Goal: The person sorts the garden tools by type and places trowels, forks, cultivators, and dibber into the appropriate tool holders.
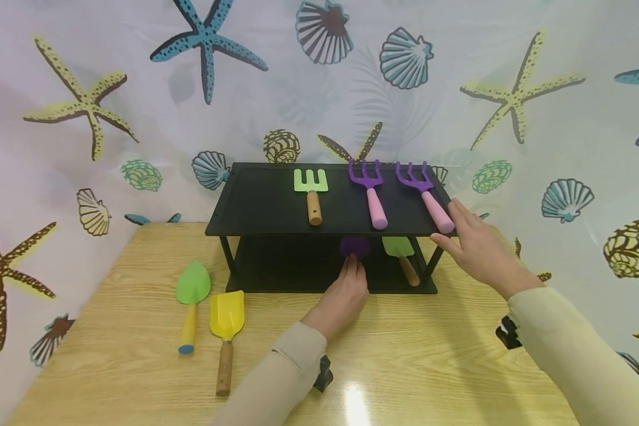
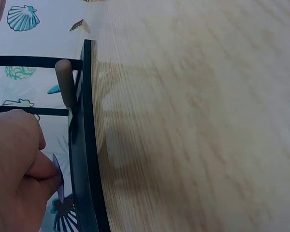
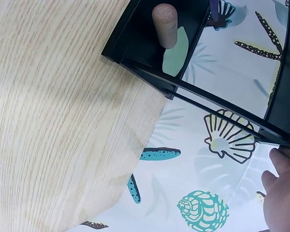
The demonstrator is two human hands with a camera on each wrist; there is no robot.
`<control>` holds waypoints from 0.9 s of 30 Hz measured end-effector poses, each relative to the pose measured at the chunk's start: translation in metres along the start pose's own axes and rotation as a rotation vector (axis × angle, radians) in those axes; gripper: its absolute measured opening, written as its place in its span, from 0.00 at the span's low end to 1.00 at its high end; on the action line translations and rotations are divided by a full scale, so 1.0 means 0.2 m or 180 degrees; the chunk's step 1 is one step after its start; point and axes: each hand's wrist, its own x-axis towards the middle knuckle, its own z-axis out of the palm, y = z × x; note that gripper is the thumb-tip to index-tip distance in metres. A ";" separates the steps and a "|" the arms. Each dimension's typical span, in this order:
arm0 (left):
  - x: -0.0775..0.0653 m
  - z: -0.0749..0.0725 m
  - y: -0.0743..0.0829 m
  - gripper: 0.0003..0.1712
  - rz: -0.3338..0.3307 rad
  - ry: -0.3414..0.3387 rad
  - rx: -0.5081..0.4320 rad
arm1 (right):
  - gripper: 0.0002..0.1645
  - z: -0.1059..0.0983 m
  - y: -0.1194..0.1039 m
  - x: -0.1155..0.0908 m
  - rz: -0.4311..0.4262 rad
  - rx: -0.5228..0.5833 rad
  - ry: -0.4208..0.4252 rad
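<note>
My left hand reaches into the lower level of a black two-tier rack and pinches a trowel with a purple blade. Its handle is hidden by the hand. In the left wrist view, the thin blade edge shows beside the curled fingers. A green-bladed trowel with a wooden handle lies right of it on the same level. My right hand rests against the right edge of the top shelf with its fingers extended, close to a purple hand fork with a pink handle.
Another purple-and-pink fork and a green fork lie on the top shelf. Left of the rack, a green trowel and a yellow shovel lie on the wooden table. A shell-patterned curtain hangs behind.
</note>
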 end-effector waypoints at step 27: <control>0.12 0.19 0.08 0.17 -0.0150 -0.0499 0.0136 | 0.51 0.01 0.00 0.00 0.0022 -0.0102 0.0066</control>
